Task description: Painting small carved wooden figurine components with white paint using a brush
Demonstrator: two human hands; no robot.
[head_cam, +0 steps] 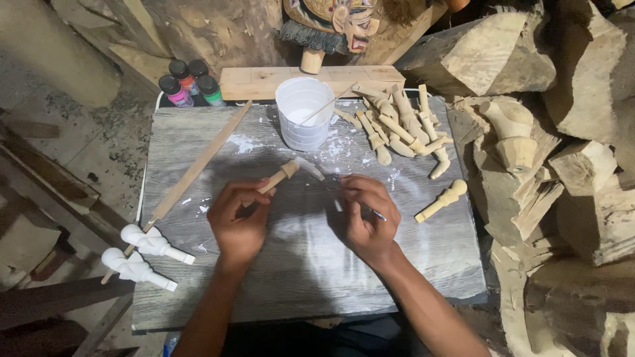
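Head cam looks down at a grey wood-grain board [297, 264] splattered with white paint, with raw wood chunks [582, 165] piled to the right. Left hand [239, 218] is clamped around a carved wooden peg [281, 176], whose long axis runs diagonally, its white-painted tip aimed up-right toward the white cup [302, 112]. Right hand [367, 215] is pinched shut on a thin brush [377, 214].

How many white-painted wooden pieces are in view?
2. Both lie at the board's left edge, near the left hand: one white piece above, the other white piece just below it. None visibly hidden.
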